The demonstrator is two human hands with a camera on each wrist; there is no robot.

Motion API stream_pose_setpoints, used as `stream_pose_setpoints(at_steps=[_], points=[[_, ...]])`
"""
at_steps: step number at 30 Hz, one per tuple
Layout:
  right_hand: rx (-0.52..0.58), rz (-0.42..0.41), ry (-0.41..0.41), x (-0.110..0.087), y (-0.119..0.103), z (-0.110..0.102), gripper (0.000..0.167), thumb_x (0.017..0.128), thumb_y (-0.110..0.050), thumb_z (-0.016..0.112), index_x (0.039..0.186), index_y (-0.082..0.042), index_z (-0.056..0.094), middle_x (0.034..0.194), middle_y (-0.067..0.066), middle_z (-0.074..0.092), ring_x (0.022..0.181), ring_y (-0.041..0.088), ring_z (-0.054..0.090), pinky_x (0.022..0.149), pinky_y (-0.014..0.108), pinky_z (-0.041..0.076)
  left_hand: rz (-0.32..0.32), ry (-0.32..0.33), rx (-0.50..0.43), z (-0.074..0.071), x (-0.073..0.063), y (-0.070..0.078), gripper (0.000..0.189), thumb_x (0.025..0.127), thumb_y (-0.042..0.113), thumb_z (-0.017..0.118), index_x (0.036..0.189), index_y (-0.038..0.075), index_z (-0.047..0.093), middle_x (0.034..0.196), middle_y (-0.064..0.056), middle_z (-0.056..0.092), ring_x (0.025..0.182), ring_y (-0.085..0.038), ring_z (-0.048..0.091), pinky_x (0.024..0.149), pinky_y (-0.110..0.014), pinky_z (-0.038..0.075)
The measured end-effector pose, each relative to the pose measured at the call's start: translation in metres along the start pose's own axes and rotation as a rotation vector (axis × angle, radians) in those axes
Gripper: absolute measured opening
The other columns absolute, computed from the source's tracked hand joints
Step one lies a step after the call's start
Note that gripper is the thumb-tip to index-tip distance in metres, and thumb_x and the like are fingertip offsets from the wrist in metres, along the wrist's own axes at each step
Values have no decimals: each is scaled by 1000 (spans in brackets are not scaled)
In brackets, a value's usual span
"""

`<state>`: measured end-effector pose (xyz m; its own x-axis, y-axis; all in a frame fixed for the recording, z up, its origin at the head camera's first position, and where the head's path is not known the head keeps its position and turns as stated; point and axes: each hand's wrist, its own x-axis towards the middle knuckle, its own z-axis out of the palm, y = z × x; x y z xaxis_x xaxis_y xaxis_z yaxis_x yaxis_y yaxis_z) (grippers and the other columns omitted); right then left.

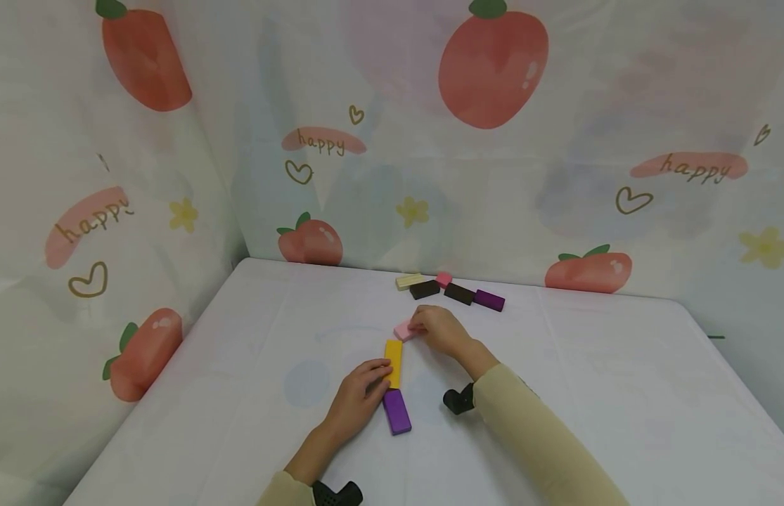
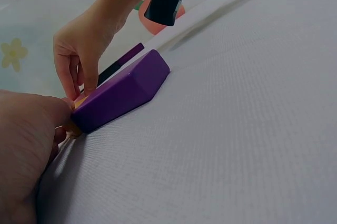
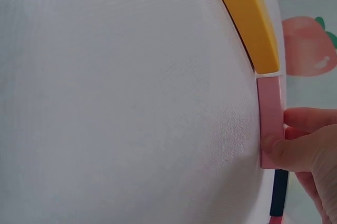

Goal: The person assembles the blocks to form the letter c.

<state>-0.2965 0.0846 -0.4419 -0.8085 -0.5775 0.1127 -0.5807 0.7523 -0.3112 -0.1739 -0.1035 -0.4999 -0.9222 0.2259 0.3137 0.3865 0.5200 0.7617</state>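
My right hand [image 1: 439, 330] pinches a pink block [image 3: 271, 113] between thumb and fingers, on the white table. Just nearer to me lies a yellow block [image 1: 394, 364], its far end close to the pink block with a thin gap between them. The left hand [image 1: 360, 393] rests against the yellow block's left edge, fingers loosely bent. A purple block [image 1: 397, 412] lies at the near end of the yellow one, slightly angled to it, and fills the middle of the left wrist view. The yellow block is mostly hidden there behind the purple block and my left thumb.
Toward the table's back edge lie a cream block [image 1: 408, 282], a darker pink block [image 1: 444, 280], two black blocks [image 1: 459, 293] and a dark purple block [image 1: 489, 300]. Behind the white table [image 1: 594, 393] hangs a fruit-printed cloth [image 1: 392, 84], which continues along the left side.
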Motion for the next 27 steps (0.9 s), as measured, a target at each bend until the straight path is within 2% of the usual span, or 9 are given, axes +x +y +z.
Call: stream_pose_setpoints(at_steps=[14, 27], points=[[-7, -17, 2, 4, -3, 2, 18, 79, 3, 68, 94, -7, 73, 83, -1, 61, 79, 15, 57, 83, 29, 49, 11, 4, -6, 0, 0, -2, 28, 90, 15, 60, 116, 5, 63, 122, 0, 55, 117, -16, 48, 97, -34, 39], [-6, -37, -9, 6, -1, -1, 17, 79, 5, 67, 92, -6, 72, 83, 0, 61, 78, 15, 57, 83, 30, 49, -9, 6, -6, 1, 2, 0, 28, 90, 15, 60, 116, 5, 63, 123, 0, 55, 117, -16, 48, 97, -34, 39]])
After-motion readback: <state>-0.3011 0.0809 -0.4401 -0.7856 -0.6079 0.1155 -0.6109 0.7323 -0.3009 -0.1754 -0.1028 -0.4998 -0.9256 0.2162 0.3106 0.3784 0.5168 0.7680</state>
